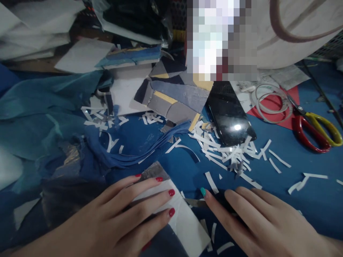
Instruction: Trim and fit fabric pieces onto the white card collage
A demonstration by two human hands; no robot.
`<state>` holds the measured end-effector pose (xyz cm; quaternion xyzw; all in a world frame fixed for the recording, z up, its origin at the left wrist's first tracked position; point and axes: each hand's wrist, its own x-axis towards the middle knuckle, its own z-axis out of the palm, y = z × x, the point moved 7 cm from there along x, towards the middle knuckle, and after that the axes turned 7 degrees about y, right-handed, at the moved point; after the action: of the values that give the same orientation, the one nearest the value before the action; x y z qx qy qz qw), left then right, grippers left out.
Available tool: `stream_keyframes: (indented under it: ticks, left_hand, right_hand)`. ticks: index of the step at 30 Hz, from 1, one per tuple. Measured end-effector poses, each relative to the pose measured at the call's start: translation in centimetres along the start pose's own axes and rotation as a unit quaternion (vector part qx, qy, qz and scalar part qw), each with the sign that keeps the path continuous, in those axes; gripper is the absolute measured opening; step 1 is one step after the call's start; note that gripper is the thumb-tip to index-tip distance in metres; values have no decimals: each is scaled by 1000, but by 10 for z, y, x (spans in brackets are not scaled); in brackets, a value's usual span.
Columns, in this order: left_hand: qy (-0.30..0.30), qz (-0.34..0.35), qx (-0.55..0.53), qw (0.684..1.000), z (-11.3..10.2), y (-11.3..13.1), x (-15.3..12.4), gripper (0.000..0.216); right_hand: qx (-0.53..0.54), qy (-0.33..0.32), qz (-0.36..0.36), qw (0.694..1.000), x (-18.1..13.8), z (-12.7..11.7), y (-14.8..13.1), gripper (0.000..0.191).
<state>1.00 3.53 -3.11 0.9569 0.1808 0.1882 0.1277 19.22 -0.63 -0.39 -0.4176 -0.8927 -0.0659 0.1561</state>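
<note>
Pressing a white panel (184,217), left hand (115,217) spread flat, right hand (264,217) grasping a blade (197,203), white strips (211,182) littering the worktop (182,171)

The table (302,164) was blue. The left hand (115,214) had red nails (171,192), the right hand (257,214) a turquoise one. The scissors (304,112) had red and yellow handles (324,147).

No readable text or labels.

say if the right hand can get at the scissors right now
Probably yes: between the right hand and the scissors only a few loose white strips show on the blue surface. The hand seems to hold a thin-bladed tool, though, which may need putting down first.
</note>
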Motion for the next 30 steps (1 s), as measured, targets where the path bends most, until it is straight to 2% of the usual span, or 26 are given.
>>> stream_keyframes:
  ticks: [6,9,19,30]
  left_hand:
    - [-9,2,8,1000,0,0,-2,31]
    - [-21,7,12,1000,1,0,-3,34]
    - [3,14,6,1000,1,0,-2,32]
    - [-5,6,4,1000,0,1,-1,31]
  right_hand:
    - [-5,-19,-19,1000,4,0,0,49]
    - [-9,-4,-11,1000,2,0,1,49]
    - [-18,-5,-14,1000,-5,3,-3,37]
    - [-18,-6,-19,1000,-6,5,-5,36]
